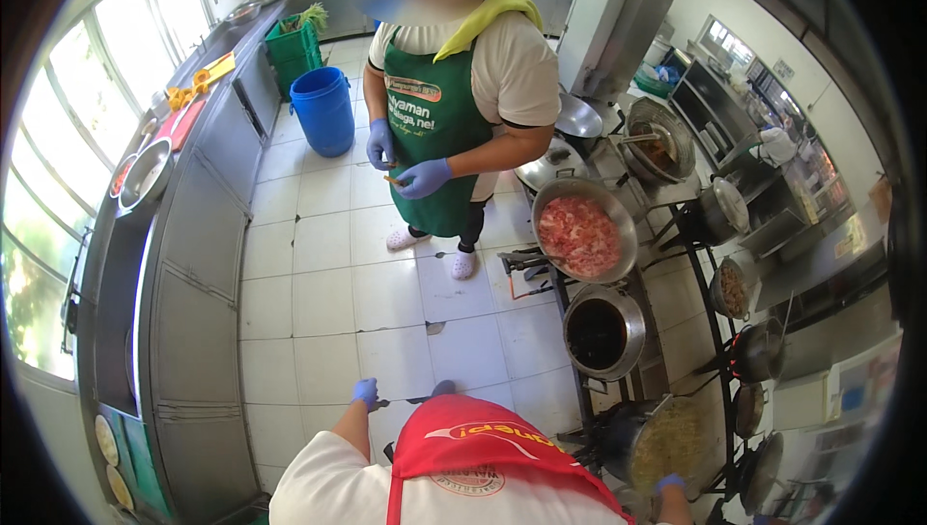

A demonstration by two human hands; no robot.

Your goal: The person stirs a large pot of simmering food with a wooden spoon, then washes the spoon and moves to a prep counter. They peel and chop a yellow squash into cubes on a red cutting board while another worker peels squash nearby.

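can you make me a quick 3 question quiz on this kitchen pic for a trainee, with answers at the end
1. Multiple choice: which of these is nearest the camera wearer's right hand?
a) green crate
b) yellowish food
c) towel
2. True or false: the blue barrel stands on the floor.
3. Fill in the blank: the dark liquid sits between the yellowish food and the red ____.

Key: 1. b, the blue-gloved hand is right at its near edge. 2. True, it stands on the tiles beyond the left counter. 3. Meat, in the wide pan.
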